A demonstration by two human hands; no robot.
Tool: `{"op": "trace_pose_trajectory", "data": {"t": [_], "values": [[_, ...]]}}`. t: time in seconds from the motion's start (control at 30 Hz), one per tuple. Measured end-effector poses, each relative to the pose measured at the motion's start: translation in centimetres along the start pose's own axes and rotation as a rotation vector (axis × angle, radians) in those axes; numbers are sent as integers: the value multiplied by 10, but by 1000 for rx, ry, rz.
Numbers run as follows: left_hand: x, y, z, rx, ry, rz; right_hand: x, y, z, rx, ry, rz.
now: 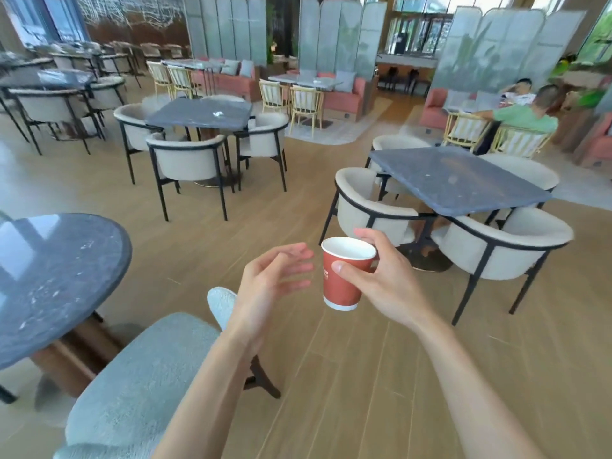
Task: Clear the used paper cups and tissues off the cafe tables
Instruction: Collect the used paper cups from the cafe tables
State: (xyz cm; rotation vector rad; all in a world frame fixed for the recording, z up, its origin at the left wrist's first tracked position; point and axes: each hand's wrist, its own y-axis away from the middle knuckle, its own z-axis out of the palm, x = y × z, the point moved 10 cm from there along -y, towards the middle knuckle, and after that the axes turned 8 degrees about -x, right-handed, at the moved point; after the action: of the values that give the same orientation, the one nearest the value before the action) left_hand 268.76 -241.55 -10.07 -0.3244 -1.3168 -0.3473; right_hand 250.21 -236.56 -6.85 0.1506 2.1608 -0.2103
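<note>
Grip: the right hand (381, 279) holds a red paper cup (344, 276) near its white rim, thumb across the near wall and fingers curled round the far side; the cup is upright and carried in the air over the wooden floor (331, 376).
Cup contents: the inside looks white and empty, though the bottom cannot be seen.
Other hand: the left hand (271, 286) hangs just left of the cup with fingers spread and relaxed, holding nothing and not touching it.
Below and left of the grip: a grey upholstered chair (139, 376), and further left a round dark stone table (49, 276).
Beyond the grip, right: a square dark table (457, 180) ringed by cream armchairs (371, 207), with only small pale specks on its top.
Beyond the grip, left: a farther square table (198, 112) bearing a small white crumpled thing (217, 113), probably a tissue, too small to be sure.
Far right: two seated people (526, 114).
Risk: a pinch high on the rim may buckle the thin wall; any dregs would then spill on the floor.
Risk: walking with eyes on the far tables, the cup or an arm may catch a chair back.
</note>
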Motion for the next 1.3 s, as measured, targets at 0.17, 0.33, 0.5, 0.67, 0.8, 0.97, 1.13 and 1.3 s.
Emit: {"op": "trace_pose_trajectory", "data": {"t": [0.17,0.33,0.5,0.67,0.8,0.97,1.13,1.3], "values": [[9,-85,-21,26,-8,1,4,-94,2,-24,-8,-17],[-2,-169,-25,47,-33,-23,30,-179,-1,-42,-38,-28],[-18,-261,-26,83,-49,-30,65,-275,-8,-88,-61,-52],[-14,-373,-28,183,-77,-31,90,-398,-29,-160,-106,-99],[10,-442,-36,244,-98,20,78,-489,-36,-232,-116,-164],[28,-510,-75,348,-113,59,61,-583,-17,-296,-138,-250],[24,-583,-130,417,-106,56,60,-679,34,-363,-134,-272],[25,-676,-205,445,-56,67,49,-789,97,-412,-134,-288]]}}
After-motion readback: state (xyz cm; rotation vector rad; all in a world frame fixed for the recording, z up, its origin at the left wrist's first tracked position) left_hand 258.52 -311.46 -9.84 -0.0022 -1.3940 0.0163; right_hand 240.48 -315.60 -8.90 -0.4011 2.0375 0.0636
